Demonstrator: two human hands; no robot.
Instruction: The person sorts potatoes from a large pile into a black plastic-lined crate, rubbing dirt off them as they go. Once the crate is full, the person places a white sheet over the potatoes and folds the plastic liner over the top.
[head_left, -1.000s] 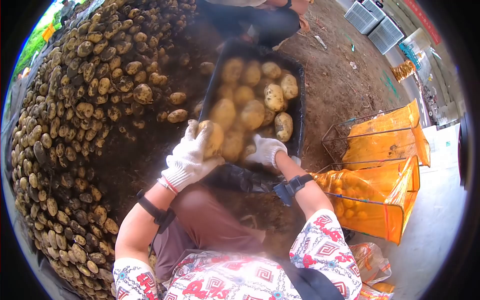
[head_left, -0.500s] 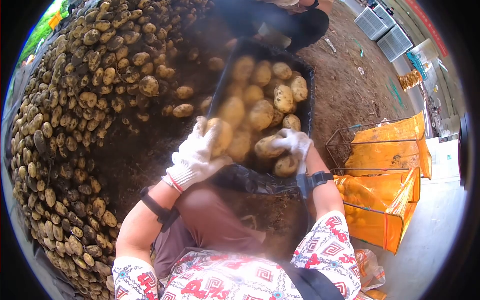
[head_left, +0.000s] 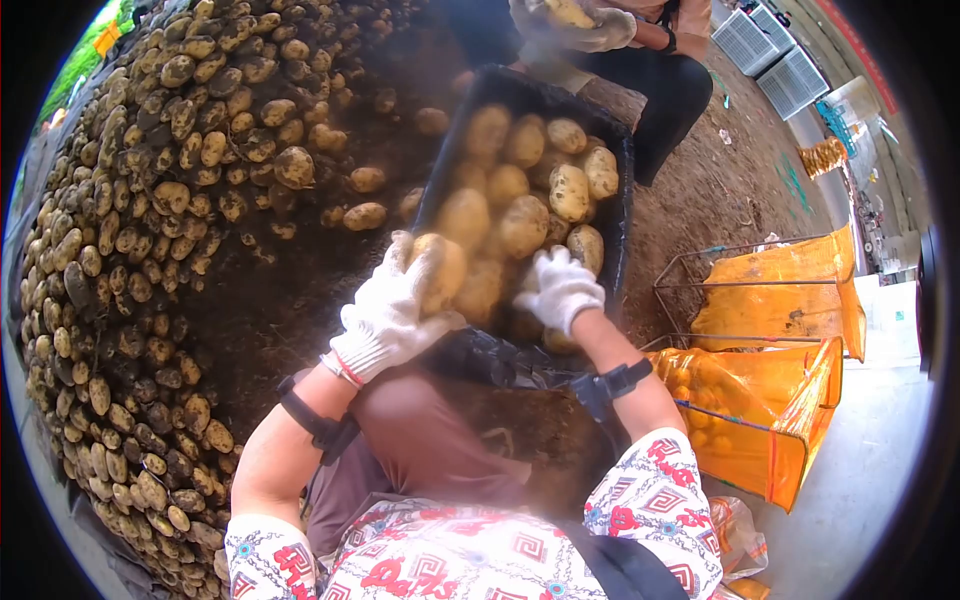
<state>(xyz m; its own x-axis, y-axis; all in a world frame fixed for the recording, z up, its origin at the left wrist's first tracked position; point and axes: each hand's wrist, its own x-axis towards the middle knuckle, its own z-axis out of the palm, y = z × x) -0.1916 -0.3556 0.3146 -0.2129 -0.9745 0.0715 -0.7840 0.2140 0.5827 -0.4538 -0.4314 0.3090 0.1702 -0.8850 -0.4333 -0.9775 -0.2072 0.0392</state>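
Observation:
My left hand (head_left: 385, 310), in a white knitted glove, is closed around a large pale potato (head_left: 439, 272) at the near left side of a black crate (head_left: 622, 235). Inside the crate lies a layer of big potatoes (head_left: 524, 226), some smudged with dirt and some blurred. My right hand (head_left: 565, 287), gloved in white too, reaches into the crate's near right part. Its fingers curl down over a potato that the glove mostly hides. Just beyond those fingers is another potato (head_left: 586, 247).
A large heap of dirty potatoes (head_left: 130, 240) covers the left side. Orange mesh bags (head_left: 770, 400) hang on metal frames at right. Across the crate, another person's gloved hand (head_left: 600, 30) holds a potato. White crates (head_left: 790, 85) stand at the far right.
My right hand has shifted left and slightly forward over the potatoes, covering one it touched before. The left hand is nearly still. The other person's gloved hands have come into view.

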